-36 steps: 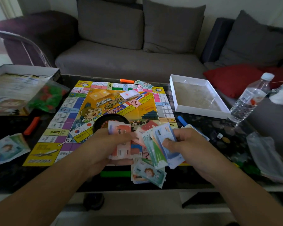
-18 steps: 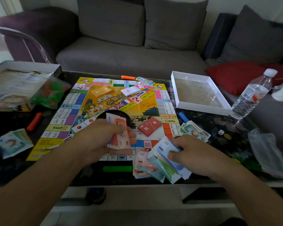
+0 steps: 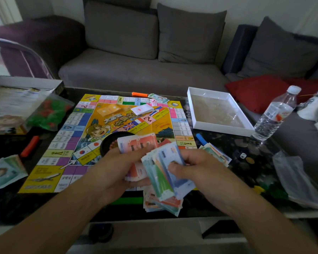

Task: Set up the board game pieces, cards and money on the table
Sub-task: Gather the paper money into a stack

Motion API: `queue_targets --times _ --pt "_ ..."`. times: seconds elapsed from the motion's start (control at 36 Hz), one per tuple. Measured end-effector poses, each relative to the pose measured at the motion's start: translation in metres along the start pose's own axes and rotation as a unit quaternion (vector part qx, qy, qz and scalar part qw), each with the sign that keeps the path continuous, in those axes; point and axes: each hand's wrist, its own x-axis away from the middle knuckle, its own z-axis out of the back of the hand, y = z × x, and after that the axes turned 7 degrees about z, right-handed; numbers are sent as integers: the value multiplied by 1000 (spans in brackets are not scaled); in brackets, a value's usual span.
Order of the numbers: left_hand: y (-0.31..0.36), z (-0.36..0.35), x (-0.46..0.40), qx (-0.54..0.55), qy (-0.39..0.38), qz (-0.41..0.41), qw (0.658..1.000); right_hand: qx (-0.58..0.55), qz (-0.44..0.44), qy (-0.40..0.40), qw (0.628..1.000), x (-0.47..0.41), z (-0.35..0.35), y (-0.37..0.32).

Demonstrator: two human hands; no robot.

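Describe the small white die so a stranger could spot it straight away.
Start at the water bottle standing on the right of the dark table. Look nearer the camera from its base, just beyond the crumpled clear plastic bag. The die is the only white cube there, beside a flat yellowish disc.

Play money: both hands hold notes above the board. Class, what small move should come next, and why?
Probably the right hand should slide one more orange note from its mixed fan of notes onto the orange stack that the left hand holds. The fan mixes blue, green and orange notes, the left stack looks all orange, and small piles already lie around the board, which suggests sorting.
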Motion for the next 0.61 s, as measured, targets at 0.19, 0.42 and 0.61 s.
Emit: queue_targets --times 0.19,0.42,0.61 --pt "-2 -8 -1 5 -8 14 1000 -14 -4 50 999 -2 0 0" --pt "8 -3 -5 10 6 20 1000 74 -14 142 987 -2 80 -3" --pt "9 -2 -13 28 15 46 998 197 -161 139 957 -22 136 29"
